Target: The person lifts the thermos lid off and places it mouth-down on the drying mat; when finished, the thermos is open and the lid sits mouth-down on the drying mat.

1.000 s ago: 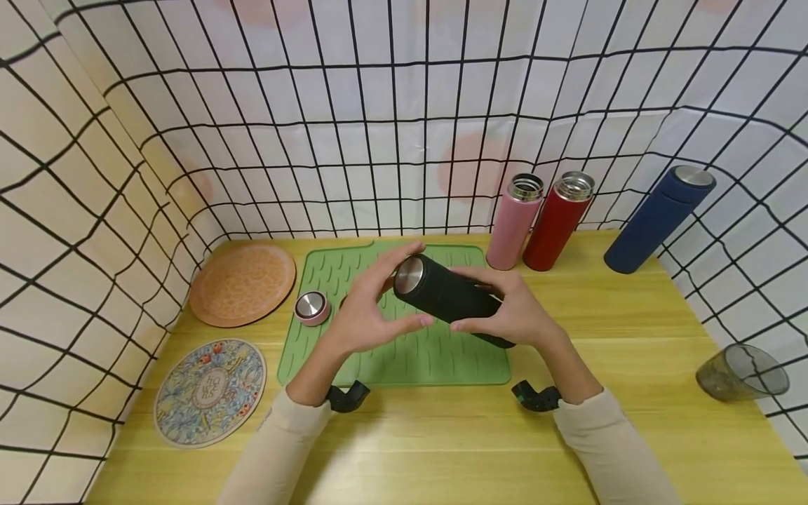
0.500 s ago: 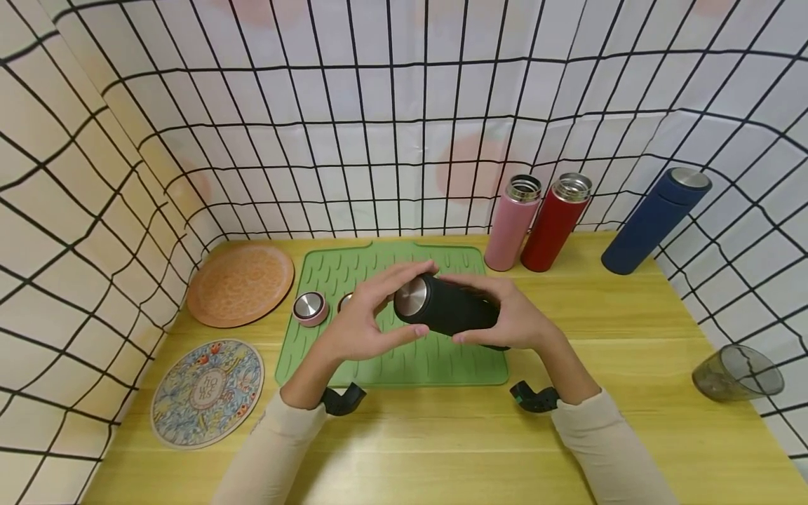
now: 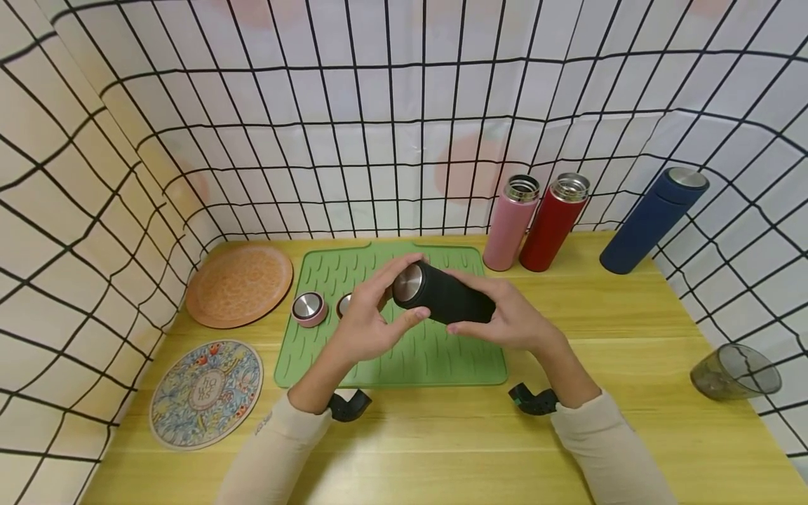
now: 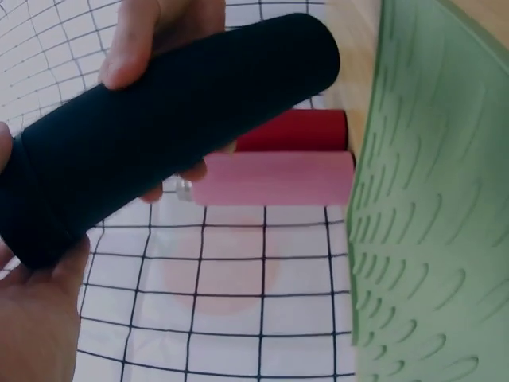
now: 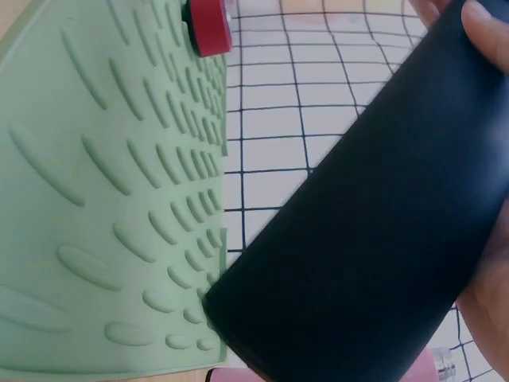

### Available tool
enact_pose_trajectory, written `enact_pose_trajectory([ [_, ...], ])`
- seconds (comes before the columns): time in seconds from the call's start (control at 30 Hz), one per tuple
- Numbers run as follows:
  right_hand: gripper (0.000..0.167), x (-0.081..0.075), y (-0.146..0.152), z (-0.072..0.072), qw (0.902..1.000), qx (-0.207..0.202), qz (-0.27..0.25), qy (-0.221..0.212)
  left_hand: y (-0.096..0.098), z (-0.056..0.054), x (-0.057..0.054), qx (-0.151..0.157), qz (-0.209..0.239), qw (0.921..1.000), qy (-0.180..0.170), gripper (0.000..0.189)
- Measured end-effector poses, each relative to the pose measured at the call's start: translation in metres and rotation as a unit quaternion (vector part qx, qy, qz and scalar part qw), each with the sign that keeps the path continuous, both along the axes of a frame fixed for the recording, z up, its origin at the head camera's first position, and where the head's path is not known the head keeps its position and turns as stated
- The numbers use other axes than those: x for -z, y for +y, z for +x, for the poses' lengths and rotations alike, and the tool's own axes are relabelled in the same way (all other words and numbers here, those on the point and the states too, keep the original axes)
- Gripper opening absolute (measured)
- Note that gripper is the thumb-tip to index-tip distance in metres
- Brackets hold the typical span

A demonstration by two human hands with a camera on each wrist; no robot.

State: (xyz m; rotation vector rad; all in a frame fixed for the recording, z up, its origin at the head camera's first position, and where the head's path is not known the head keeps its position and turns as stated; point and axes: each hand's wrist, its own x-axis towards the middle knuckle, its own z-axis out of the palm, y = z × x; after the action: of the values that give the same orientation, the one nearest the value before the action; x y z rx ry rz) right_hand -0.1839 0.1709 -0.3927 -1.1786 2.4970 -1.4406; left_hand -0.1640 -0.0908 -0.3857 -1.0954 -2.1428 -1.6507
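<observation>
- Head view, middle of the frame: a black thermos flask (image 3: 451, 294) lies aslant in both hands over a green drying mat (image 3: 391, 368), its steel-topped end toward the left and its base toward the lower right.
- Left hand (image 3: 366, 321) grasps the steel-topped end, fingers over the upper side and thumb against the lower.
- Right hand (image 3: 514, 314) grasps the body near the base, its thumb along the lower side.
- On the mat's left part sits a pink-sided lid (image 3: 309, 308) with a steel top; just right of it, a red lid (image 5: 209, 30) is partly hidden behind the left hand.
- Upper right of the frame: an uncapped pink bottle (image 3: 508, 231) and an uncapped red bottle (image 3: 550, 230) stand side by side; further right stands a capped blue flask (image 3: 653, 221).
- Right edge, lower half: a smoky drinking glass (image 3: 735, 373).
- Left side: an orange round mat (image 3: 240, 286) sits above a patterned round mat (image 3: 206, 395), both on the wooden table (image 3: 435, 456).
- Across the top hangs black-gridded white fabric (image 3: 372, 151).
</observation>
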Motion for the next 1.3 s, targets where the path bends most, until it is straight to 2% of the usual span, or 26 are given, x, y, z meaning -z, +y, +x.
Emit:
enact_pose_trajectory([
  [0.13,0.080,0.003,-0.009,0.003,0.9963,0.050,0.009,0.070,0.002,0.003,0.001,-0.064,0.016,0.9970,-0.041,0.069],
  [0.23,0.081,0.005,-0.017,0.006,0.9887,0.086,0.022,0.121,0.004,0.006,0.000,-0.121,0.026,0.9888,-0.084,0.065],
  [0.3,0.082,0.005,-0.019,0.007,0.9856,0.100,0.027,0.134,0.004,0.006,-0.002,-0.137,0.029,0.9846,-0.105,0.064],
  [0.33,0.082,0.005,-0.019,0.007,0.9858,0.101,0.028,0.131,0.002,0.006,-0.004,-0.133,0.032,0.9844,-0.111,0.065],
  [0.4,0.083,0.003,-0.016,0.008,0.9894,0.089,0.030,0.111,-0.001,0.004,-0.005,-0.089,0.032,0.9893,-0.111,0.065],
  [0.47,0.083,0.000,-0.011,0.009,0.9948,0.061,0.028,0.077,-0.006,0.001,-0.008,-0.019,0.027,0.9948,-0.097,0.067],
  [0.53,0.083,-0.003,-0.007,0.010,0.9985,0.027,0.023,0.042,-0.011,-0.001,-0.010,0.057,0.023,0.9951,-0.078,0.070],
  [0.6,0.082,-0.005,-0.004,0.009,0.9999,-0.001,0.012,0.010,-0.015,-0.002,-0.012,0.114,0.016,0.9918,-0.056,0.072],
  [0.63,0.082,-0.005,-0.002,0.009,0.9999,-0.009,0.005,-0.001,-0.016,-0.002,-0.014,0.131,0.015,0.9900,-0.050,0.074],
  [0.7,0.083,-0.005,-0.001,0.008,0.9997,-0.020,-0.006,-0.015,-0.017,-0.002,-0.015,0.135,0.010,0.9900,-0.040,0.076],
  [0.8,0.084,-0.004,0.000,0.005,0.9995,-0.025,-0.011,-0.016,-0.014,0.000,-0.014,0.102,-0.002,0.9941,-0.036,0.076],
  [0.9,0.084,-0.003,0.000,0.003,0.9998,-0.016,-0.005,-0.009,-0.009,0.003,-0.010,0.045,-0.012,0.9986,-0.025,0.075],
  [1.0,0.083,-0.003,-0.001,0.004,0.9999,0.007,0.003,0.012,-0.004,0.005,-0.006,-0.009,-0.012,0.9997,-0.017,0.074],
  [1.07,0.083,-0.002,-0.003,0.005,0.9986,0.033,0.012,0.039,-0.001,0.006,-0.003,-0.049,-0.008,0.9984,-0.027,0.072],
  [1.17,0.084,-0.001,-0.010,0.006,0.9927,0.075,0.025,0.091,0.003,0.007,0.000,-0.116,0.009,0.9911,-0.064,0.066],
  [1.3,0.084,0.002,-0.019,0.007,0.9812,0.120,0.037,0.147,0.008,0.007,0.003,-0.203,0.036,0.9707,-0.124,0.062],
])
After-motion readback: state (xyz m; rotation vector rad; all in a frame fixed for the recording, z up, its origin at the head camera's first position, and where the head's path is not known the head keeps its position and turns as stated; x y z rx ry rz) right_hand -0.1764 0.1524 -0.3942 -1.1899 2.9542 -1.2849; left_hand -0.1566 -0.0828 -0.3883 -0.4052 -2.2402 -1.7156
